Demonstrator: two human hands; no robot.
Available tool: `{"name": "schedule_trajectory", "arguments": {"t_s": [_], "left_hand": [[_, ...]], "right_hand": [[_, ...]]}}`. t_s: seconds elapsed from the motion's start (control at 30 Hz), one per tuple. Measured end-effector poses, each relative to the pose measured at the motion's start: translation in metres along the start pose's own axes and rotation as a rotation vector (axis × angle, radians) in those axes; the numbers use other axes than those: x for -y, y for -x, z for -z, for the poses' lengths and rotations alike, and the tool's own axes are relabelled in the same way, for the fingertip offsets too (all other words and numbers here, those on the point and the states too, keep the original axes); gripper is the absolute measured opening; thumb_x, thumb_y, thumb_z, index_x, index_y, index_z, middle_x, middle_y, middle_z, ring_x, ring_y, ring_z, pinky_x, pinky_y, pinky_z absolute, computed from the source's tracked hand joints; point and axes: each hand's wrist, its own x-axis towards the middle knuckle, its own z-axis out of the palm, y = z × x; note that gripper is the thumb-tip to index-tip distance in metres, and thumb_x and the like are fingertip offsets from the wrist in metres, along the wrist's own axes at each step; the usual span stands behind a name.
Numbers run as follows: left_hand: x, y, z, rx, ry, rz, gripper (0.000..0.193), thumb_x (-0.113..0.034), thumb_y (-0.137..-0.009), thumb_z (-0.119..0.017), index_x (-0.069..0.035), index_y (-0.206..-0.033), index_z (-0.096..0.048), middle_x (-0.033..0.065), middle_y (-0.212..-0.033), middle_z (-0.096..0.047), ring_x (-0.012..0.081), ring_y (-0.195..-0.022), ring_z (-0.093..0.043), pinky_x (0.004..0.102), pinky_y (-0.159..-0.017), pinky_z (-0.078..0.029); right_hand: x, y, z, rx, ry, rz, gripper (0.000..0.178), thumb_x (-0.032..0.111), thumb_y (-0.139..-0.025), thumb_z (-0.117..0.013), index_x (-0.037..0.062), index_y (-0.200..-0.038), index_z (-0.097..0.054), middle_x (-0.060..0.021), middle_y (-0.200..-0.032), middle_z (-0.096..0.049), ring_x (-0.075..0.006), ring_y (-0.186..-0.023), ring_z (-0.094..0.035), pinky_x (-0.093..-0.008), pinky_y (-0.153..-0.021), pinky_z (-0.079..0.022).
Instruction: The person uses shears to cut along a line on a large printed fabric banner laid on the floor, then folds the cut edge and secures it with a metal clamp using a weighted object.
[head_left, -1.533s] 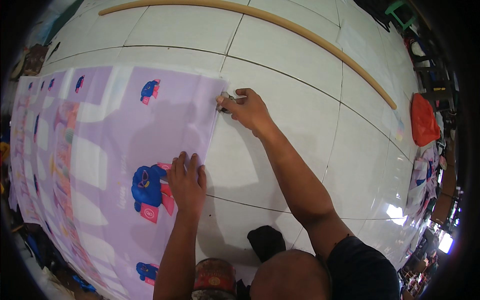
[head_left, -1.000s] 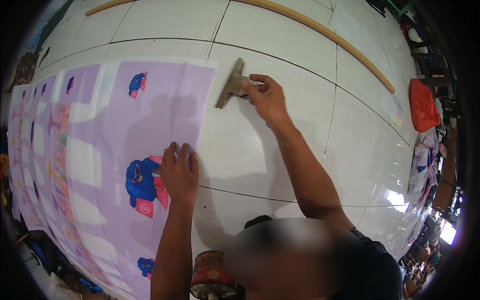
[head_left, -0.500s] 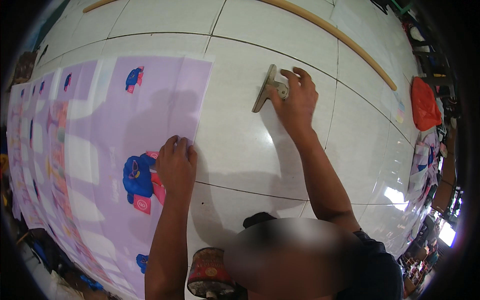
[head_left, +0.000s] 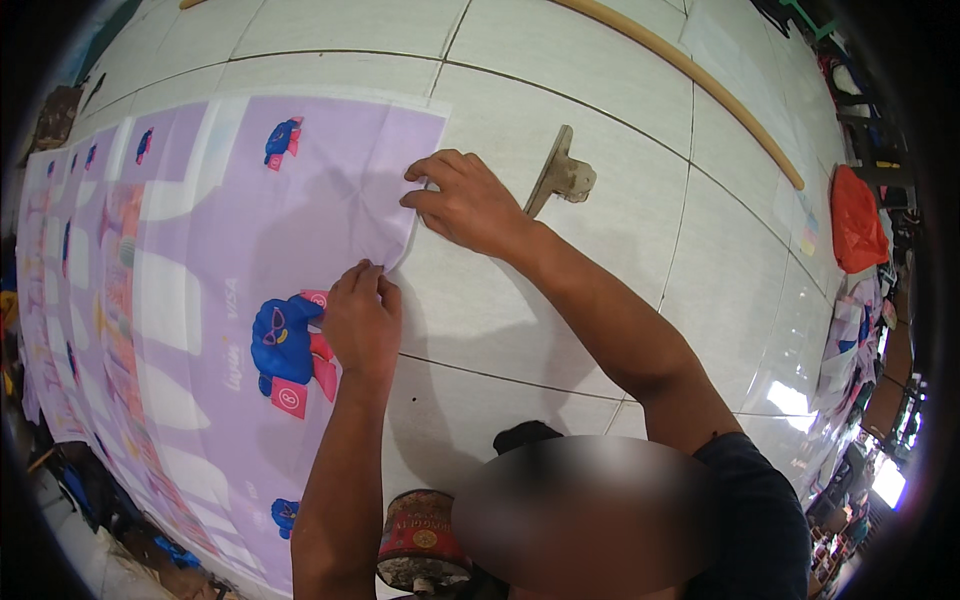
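Observation:
A large purple printed sheet (head_left: pixel 200 330) with blue cartoon figures lies spread on the left. My left hand (head_left: pixel 362 320) has its fingers closed on the sheet's right edge, where the material is puckered and slightly raised. Farther along that edge, my right hand (head_left: pixel 465 200) reaches in from the right. Its thumb and fingertips touch the sheet's border with a gap between them. A wide metal bulldog clip (head_left: pixel 570 178) lies on the tiles just beyond the right hand, with no hand on it.
Pale floor tiles (head_left: pixel 540 300) lie under everything. A long wooden pole (head_left: pixel 705 80) stretches across the far right. A worn red tin (head_left: pixel 425 540) stands near my left forearm. At the right are a red plastic bag (head_left: pixel 857 220) and a heap of printed material (head_left: pixel 850 335).
My right hand has left the metal clip on the floor and moved left to the sheet's edge. Beside my left hand, the sheet's edge is now creased and lifted.

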Motion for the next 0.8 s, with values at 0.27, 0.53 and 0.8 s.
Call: {"name": "schedule_trajectory", "arguments": {"t_s": [0.27,0.53,0.8], "left_hand": [[-0.017,-0.005,0.008,0.076,-0.054,0.002,0.026,-0.022,-0.085,-0.068,-0.007,-0.106,-0.067,0.0112,-0.107,-0.064,0.0316,-0.098,-0.063,0.0429,-0.076,-0.055],[-0.017,-0.017,0.003,0.07,-0.05,-0.046,0.031,-0.027,-0.087,-0.07,-0.006,-0.109,-0.068,0.0121,-0.104,-0.064,0.0325,-0.096,-0.062,0.0433,-0.078,-0.052],[-0.021,-0.017,0.006,0.125,0.046,-0.007,0.025,-0.021,-0.089,-0.067,-0.007,-0.109,-0.071,0.0108,-0.103,-0.066,0.0324,-0.095,-0.063,0.0428,-0.079,-0.053]], "right_hand": [[-0.014,-0.007,-0.001,0.075,0.042,0.074,0.012,0.009,-0.082,-0.066,0.0126,-0.089,-0.074,0.0005,-0.106,-0.065,-0.018,-0.105,-0.057,-0.034,-0.086,-0.044],[-0.008,-0.025,0.011,0.316,0.106,0.033,0.011,0.01,-0.082,-0.068,0.0125,-0.092,-0.074,0.0,-0.105,-0.066,-0.0177,-0.107,-0.057,-0.0332,-0.089,-0.042],[-0.016,-0.024,0.021,0.338,0.082,0.041,0.019,0.015,-0.08,-0.073,0.0124,-0.099,-0.074,-0.0007,-0.109,-0.068,-0.0192,-0.106,-0.06,-0.0348,-0.094,-0.042]]}}
